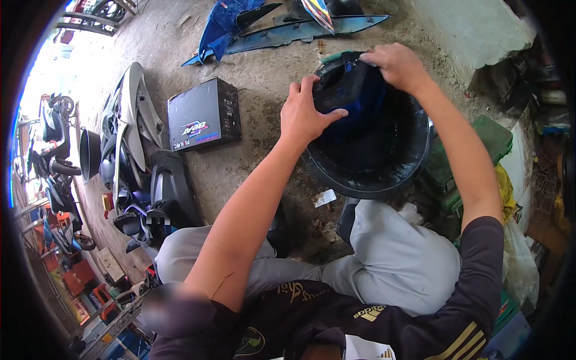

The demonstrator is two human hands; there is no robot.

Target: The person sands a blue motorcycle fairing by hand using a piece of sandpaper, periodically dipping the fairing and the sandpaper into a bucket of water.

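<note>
A round black basin stands on the concrete floor in front of my legs. Inside and over its far left side is a dark plastic part, black with glossy blue faces, apparently wet. My left hand grips its left edge, thumb lying across the near side and fingers curled over the far side. At the far right corner of the part, my right hand has its fingers bent over the top edge. A strip of something green shows along the basin's far rim. Dark shadow hides the basin's bottom.
A black box sits left of the basin. Beyond the basin lie blue fairing panels. Grey and black motorcycle body parts are piled further left. To the right are a green case and a concrete block.
</note>
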